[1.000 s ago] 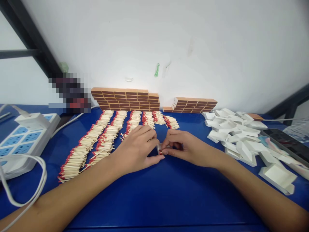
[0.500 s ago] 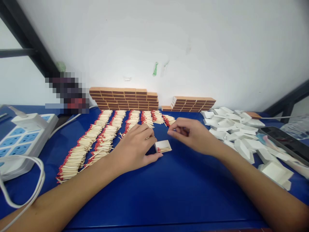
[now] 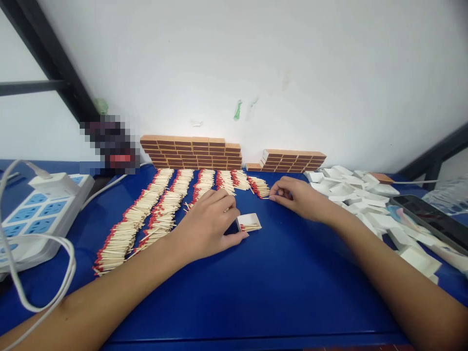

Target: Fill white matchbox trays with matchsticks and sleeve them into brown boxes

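A small white matchbox tray (image 3: 251,219) with a few red-tipped matches in it lies on the blue table. My left hand (image 3: 210,224) is curled at its left end, the thumb along the near side and the fingers behind. Further back, my right hand (image 3: 298,197) has thumb and forefinger pinched together on the stick end of a match (image 3: 265,197). That match is at the near edge of a short pile of matches (image 3: 259,186). Longer rows of matches (image 3: 126,224) run toward me on the left, partly hidden by my left forearm.
Stacked brown matchboxes (image 3: 190,152) and a second stack (image 3: 292,160) stand along the wall. Many white trays (image 3: 351,187) are heaped at right, beside a phone (image 3: 431,219). A power strip (image 3: 47,214) with looped white cable (image 3: 69,278) occupies the left.
My right hand has come down to the short pile, and its fingertips have closed on a match there. My left hand stays at the tray. The view has shifted slightly.
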The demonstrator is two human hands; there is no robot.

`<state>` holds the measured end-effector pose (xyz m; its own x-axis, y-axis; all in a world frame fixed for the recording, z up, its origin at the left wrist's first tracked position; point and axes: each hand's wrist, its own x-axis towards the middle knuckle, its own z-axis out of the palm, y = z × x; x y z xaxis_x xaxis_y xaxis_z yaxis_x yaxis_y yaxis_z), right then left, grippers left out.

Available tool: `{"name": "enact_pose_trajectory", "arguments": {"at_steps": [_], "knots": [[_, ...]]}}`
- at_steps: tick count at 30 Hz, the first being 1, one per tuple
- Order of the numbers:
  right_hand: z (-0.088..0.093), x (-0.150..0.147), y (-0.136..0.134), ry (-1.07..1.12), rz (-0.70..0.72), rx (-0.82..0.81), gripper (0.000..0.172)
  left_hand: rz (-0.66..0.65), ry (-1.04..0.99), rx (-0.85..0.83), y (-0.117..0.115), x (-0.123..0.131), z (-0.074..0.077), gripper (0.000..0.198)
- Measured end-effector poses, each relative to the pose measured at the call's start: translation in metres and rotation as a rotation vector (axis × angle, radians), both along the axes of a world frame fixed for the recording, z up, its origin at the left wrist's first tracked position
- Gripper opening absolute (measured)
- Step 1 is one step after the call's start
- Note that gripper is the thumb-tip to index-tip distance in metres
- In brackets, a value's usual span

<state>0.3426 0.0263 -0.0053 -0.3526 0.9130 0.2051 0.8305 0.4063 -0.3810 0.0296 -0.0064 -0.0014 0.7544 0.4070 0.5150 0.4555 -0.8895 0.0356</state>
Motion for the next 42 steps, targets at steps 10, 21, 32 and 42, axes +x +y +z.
{"name": "enact_pose_trajectory", "arguments": {"at_steps": [10,21,32,42], "knots": [[0.001,-0.001,0.0,-0.02,-0.003,-0.004,0.021,0.005,-0.001,0.01,0.001,0.0,-0.001,0.029],[0.006,-0.008,-0.008,-0.062,0.039,-0.069,0.028,0.032,0.015,0.005,0.002,0.0,-0.003,0.032],[0.013,-0.017,-0.021,-0.022,0.059,-0.078,0.025,0.032,0.02,0.012,0.003,-0.001,-0.002,0.031],[0.016,-0.062,-0.051,0.123,0.254,-0.154,0.022,0.042,0.025,0.005,0.003,-0.001,-0.001,0.031]]}}
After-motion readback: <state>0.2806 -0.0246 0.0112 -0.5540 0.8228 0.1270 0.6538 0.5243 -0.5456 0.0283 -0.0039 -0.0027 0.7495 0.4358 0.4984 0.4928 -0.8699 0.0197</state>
